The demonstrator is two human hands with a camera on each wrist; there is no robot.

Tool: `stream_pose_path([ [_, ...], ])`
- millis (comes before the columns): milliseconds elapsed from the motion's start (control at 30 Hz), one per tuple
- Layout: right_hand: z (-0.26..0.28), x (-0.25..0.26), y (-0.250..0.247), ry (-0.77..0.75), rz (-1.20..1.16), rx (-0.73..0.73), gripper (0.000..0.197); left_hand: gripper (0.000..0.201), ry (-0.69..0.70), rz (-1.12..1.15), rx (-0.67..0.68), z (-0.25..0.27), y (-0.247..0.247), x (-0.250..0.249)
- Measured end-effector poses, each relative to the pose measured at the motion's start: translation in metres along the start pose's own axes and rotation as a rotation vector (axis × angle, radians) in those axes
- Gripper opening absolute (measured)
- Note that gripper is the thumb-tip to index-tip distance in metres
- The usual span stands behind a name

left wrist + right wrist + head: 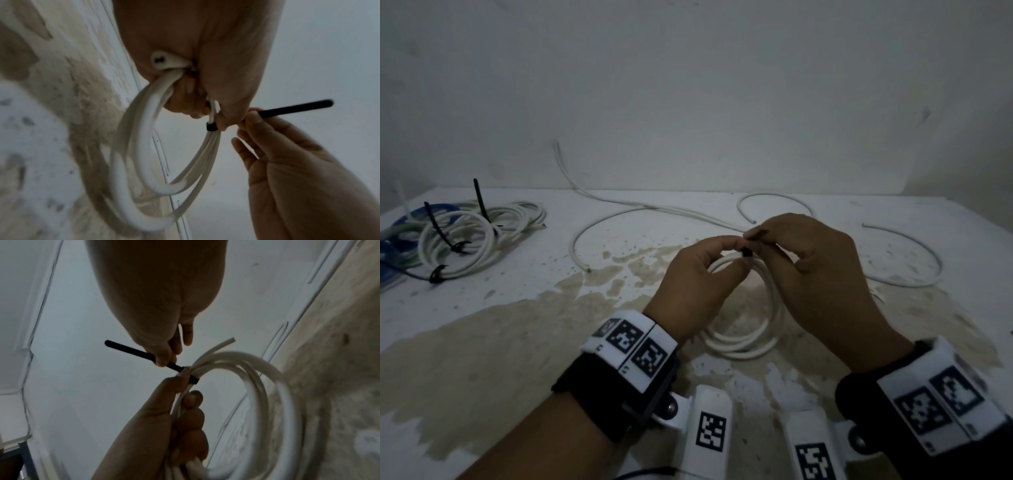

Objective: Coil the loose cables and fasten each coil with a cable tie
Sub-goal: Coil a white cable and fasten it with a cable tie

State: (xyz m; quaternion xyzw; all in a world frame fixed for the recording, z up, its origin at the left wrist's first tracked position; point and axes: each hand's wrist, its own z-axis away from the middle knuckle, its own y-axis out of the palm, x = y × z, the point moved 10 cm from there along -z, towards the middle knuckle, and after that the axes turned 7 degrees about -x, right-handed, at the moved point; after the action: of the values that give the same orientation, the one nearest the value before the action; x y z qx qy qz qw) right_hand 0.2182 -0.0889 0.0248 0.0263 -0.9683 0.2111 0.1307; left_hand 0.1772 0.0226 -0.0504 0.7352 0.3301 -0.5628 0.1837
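My left hand (pixel 734 251) grips a white cable coil (pixel 743 346) that hangs just above the stained table (pixel 517 325). A black cable tie (pixel 748 253) is looped around the coil's strands. In the left wrist view the tie's band (pixel 211 127) wraps the coil (pixel 118 170), and its tail (pixel 298 108) sticks out to the right. My right hand (pixel 756 236) pinches that tail between thumb and forefinger. In the right wrist view the right hand (pixel 164 360) holds the tail (pixel 131 349) close to the coil (pixel 242 356), and the left hand (pixel 185 402) holds the strands from below.
Several coils tied with black ties (pixel 465 240) lie at the far left beside blue cable (pixel 400 240). Loose white cables (pixel 619 219) curve across the back of the table, and another (pixel 914 240) lies at the right. A wall stands behind.
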Motion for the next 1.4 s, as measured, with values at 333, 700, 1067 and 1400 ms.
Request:
stream_pose_path([
  [333, 0.063, -0.054, 0.046, 1.039, -0.393, 0.466, 0.057, 0.008, -0.275, 0.480, -0.364, -0.005, -0.046, 0.022],
  [700, 0.045, -0.065, 0.045, 1.077, -0.744, 0.198, 0.018, 0.034, -0.466, 0.600, -0.123, 0.003, -0.046, 0.020],
  [1067, -0.009, -0.009, 0.116, 0.891, -0.689, 0.597, 0.019, 0.027, -0.480, 0.333, -0.028, 0.012, -0.122, 0.016],
  [1400, -0.009, 0.088, 0.214, 0.927, -0.941, 0.560, 0.019, 0.016, -0.255, 0.510, -0.648, 0.029, -0.273, 0.014],
])
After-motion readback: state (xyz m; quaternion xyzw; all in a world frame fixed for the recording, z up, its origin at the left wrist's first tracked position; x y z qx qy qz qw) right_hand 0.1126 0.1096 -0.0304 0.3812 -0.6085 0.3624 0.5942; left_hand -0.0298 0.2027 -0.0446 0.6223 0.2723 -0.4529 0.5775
